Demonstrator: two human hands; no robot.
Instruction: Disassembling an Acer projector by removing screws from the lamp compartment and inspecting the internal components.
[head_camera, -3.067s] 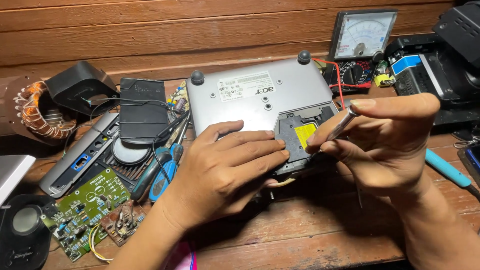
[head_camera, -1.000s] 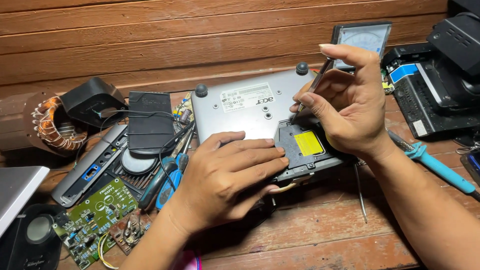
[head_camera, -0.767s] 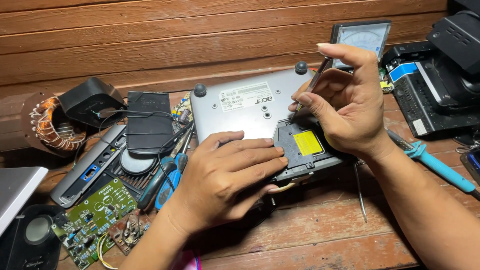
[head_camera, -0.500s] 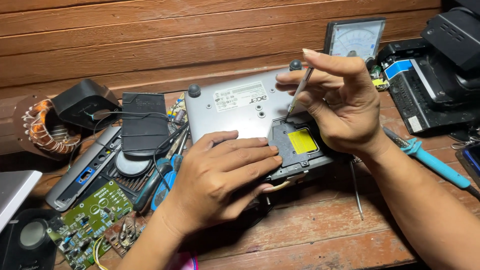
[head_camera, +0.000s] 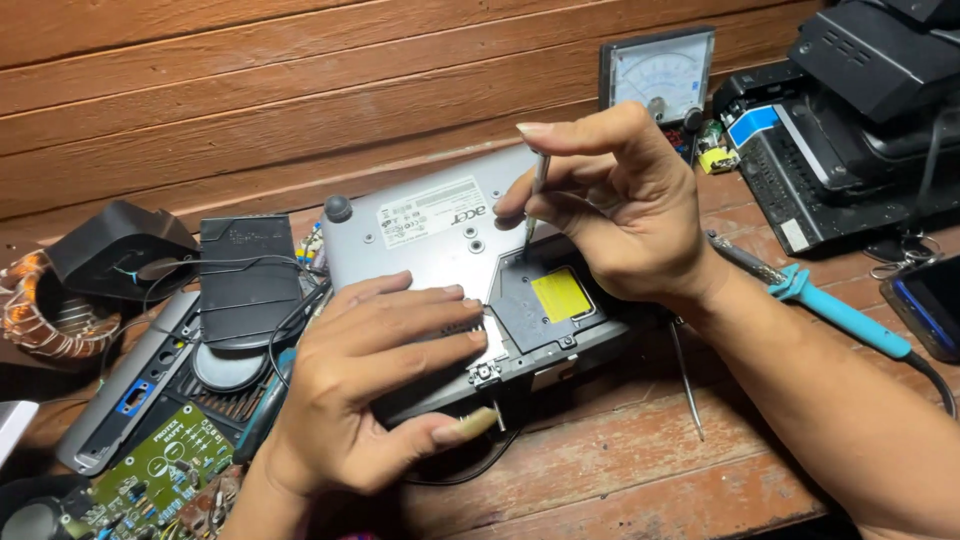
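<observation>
Wooden planks form both the wall behind and the cluttered surface (head_camera: 620, 470) where a grey device (head_camera: 440, 225) lies upside down at the middle. The left hand (head_camera: 370, 390) lies flat and open on its near edge, fingers spread over the casing, thumb hooked under the front, pressing it steady. The right hand (head_camera: 620, 205) is closed in a fingertip pinch on a thin screwdriver (head_camera: 535, 200), held nearly upright. A moment ago the tool slanted over the far edge of the casing; its tip has now come down at the far left corner of the dark hatch (head_camera: 545, 305) with the yellow label (head_camera: 560, 293), seemingly on a screw, so work on that cover looks under way. A blue-handled soldering iron (head_camera: 835, 310) lies to the right, an analogue meter (head_camera: 655, 75) stands at the far side, and a green circuit board (head_camera: 165, 465) sits near left.
</observation>
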